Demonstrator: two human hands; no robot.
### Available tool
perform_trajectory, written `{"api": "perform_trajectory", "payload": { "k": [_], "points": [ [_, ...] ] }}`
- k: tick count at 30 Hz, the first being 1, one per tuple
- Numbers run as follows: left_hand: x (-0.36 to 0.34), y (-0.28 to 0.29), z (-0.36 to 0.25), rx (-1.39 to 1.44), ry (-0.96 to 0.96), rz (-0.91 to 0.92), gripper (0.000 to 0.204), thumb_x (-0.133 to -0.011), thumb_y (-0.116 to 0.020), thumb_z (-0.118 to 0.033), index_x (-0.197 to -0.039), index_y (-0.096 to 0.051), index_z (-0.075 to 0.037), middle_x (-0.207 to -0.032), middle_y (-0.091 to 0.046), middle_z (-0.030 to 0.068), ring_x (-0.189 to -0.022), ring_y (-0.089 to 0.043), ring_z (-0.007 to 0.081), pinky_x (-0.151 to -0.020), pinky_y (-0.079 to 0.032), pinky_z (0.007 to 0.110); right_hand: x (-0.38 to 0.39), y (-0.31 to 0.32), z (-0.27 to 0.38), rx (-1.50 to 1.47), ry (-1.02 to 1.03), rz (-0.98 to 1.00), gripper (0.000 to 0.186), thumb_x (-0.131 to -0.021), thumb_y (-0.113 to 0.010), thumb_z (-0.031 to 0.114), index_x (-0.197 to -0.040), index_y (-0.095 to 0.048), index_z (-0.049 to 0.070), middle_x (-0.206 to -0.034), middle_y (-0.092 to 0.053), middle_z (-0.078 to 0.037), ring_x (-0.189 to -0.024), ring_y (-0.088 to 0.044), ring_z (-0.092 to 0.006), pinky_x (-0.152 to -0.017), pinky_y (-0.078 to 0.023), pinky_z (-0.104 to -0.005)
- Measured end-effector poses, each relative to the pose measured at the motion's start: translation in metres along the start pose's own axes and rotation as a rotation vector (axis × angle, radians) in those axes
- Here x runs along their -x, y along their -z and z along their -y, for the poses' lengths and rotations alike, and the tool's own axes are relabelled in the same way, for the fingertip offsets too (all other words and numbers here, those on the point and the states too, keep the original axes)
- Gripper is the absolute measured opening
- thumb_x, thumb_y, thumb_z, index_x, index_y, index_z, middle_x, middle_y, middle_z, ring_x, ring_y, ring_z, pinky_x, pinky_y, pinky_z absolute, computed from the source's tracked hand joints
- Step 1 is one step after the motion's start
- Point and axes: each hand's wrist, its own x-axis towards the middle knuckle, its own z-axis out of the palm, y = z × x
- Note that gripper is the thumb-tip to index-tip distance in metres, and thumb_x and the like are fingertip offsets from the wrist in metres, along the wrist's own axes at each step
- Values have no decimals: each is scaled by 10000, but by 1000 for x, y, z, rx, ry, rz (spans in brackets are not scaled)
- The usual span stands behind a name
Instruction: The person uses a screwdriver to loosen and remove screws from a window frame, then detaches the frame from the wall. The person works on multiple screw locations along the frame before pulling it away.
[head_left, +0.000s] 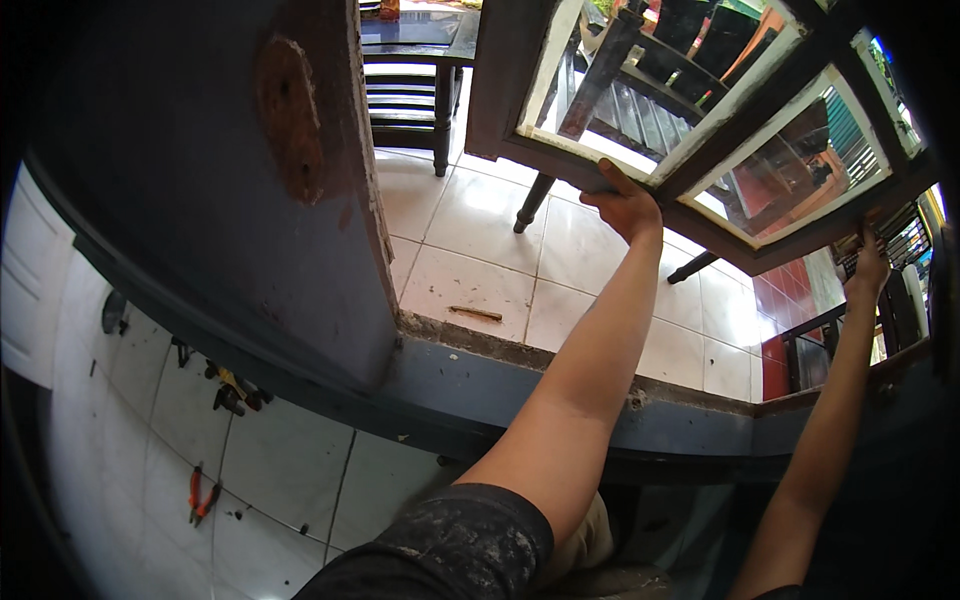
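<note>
A dark wooden window sash [728, 238] with several glass panes hangs tilted above the window opening. My left hand [630, 207] is closed on its lower rail, the thumb up against the wood near a pane; its other fingers are partly hidden. Farther right, my right hand [869, 266] grips the sash's lower edge, its fingers partly out of sight behind the wood. Both forearms reach over the grey sill [470, 385]. The grey jamb [340, 270] on the left bears a bare reddish-brown patch [290, 120].
Orange-handled pliers [203, 496] and a cluster of dark and yellow tools [236, 390] lie on the white tiled floor at lower left. Beyond the opening are a thin brown stick [475, 314], a dark slatted wooden seat [405, 100] and red tiles [775, 325].
</note>
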Motion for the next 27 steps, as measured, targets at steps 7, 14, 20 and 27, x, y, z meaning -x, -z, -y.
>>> {"api": "perform_trajectory", "payload": {
  "k": [7, 14, 20, 27],
  "points": [
    [1, -2, 2, -12, -1, -29, 947, -1062, -445, -721, -1484, -256, 105, -1411, -557, 415, -1289, -604, 544, -1097, -529, 539, 4, 9, 19, 879, 528, 32, 463, -1020, -736, 420, -1230, -721, 9, -1042, -787, -166, -896, -752, -330, -845, -572, -444],
    [-12, 1, -6, -9, -29, -38, 963, -1060, -442, -725, -1497, -237, 108, -1404, -559, 418, -1282, -610, 545, -1098, -530, 541, 50, -28, 31, 828, 680, -154, 455, -1010, -746, 452, -1150, -785, 21, -1028, -799, -203, -997, -776, -361, -847, -573, -429],
    [3, -1, 0, -13, -1, -5, 972, -1062, -429, -728, -1507, -222, 112, -1416, -546, 422, -1290, -606, 544, -1105, -533, 541, -5, 11, -6, 596, 284, -176, 487, -970, -777, 496, -1068, -790, 19, -921, -812, -121, -839, -776, -305, -749, -561, -437],
    [0, 0, 0, -29, -8, -5, 987, -1060, -422, -735, -1521, -216, 113, -1417, -545, 419, -1294, -606, 535, -1097, -547, 529, 18, -2, 17, 644, 475, -65, 405, -986, -752, 401, -1080, -748, 7, -924, -774, -145, -906, -765, -323, -822, -562, -445]
  ]
}}
